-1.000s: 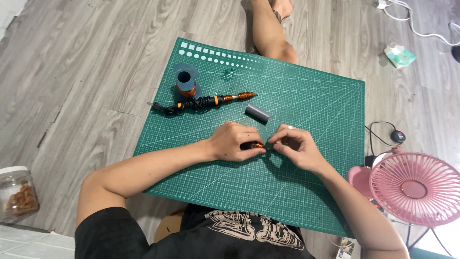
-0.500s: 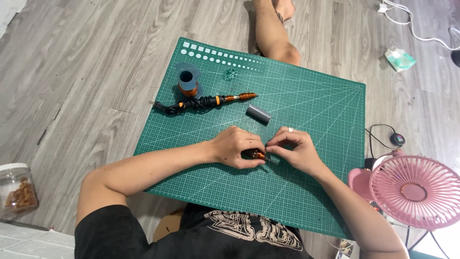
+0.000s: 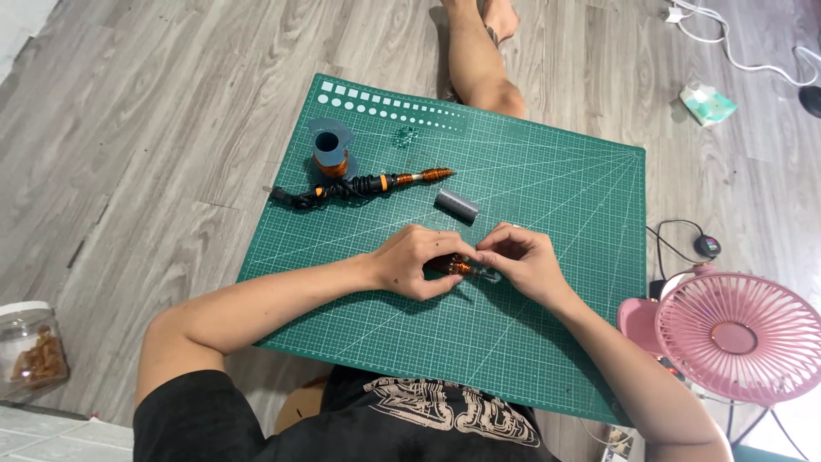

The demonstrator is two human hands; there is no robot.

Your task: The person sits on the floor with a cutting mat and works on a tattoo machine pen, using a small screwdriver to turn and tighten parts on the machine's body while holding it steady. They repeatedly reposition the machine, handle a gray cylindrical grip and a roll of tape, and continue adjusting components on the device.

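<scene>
A grey wood-grain floor (image 3: 128,154) carries a green cutting mat (image 3: 547,342) with a white grid, lying slightly askew at the centre of the frame. On the mat, towards its upper left, stand a grey spool of copper wire (image 3: 329,152) and, just below it, a black and orange rod-shaped tool (image 3: 359,186); a short dark grey cylinder (image 3: 456,205) lies nearby. On the floor, a clear jar (image 3: 30,351) sits at lower left, a pink fan (image 3: 735,335) at lower right, and a white cable (image 3: 735,43) at upper right.

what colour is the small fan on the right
The fan is pink, grille and body alike. The head view, the only one, shows it at the mat's right edge.
</scene>
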